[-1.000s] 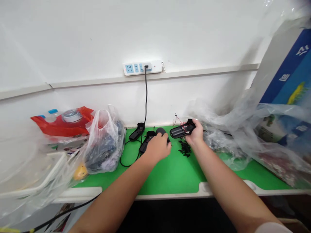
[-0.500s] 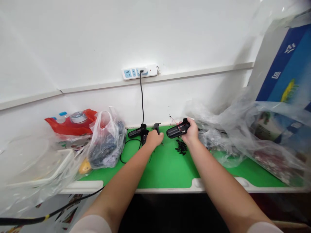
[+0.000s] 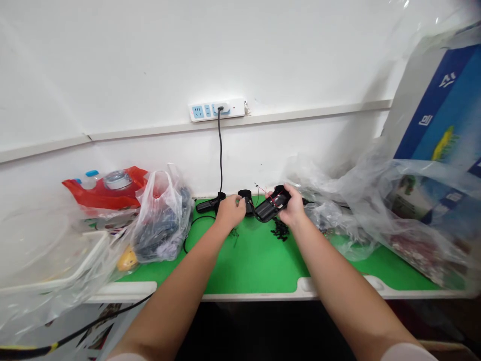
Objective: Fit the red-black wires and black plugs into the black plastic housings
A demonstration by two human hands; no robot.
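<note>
My right hand [image 3: 293,206] grips an open black plastic handle shell [image 3: 267,207], tilted, with thin red and dark wires rising out of it. To its left, my left hand [image 3: 232,209] is closed at the edge of a black plastic piece [image 3: 247,201] with a rounded top; its fingertips are partly hidden. Behind the left wrist lies a black tool-like body [image 3: 209,204], joined to or beside the end of a black power cord [image 3: 221,160]. A pile of small black parts [image 3: 280,229] rests on the green mat under the right hand.
A green mat [image 3: 259,265] covers the white-edged table. On the left stand a clear plastic bag [image 3: 161,220], a red bag [image 3: 105,198] and a yellow object [image 3: 128,259]. Crumpled clear plastic [image 3: 349,200] and a blue box [image 3: 432,105] fill the right. A power strip [image 3: 217,110] hangs on the wall.
My left hand has shifted slightly left and turned; the black piece by it now shows a rounded top. The shell in my right hand has tilted downward and moved a little left.
</note>
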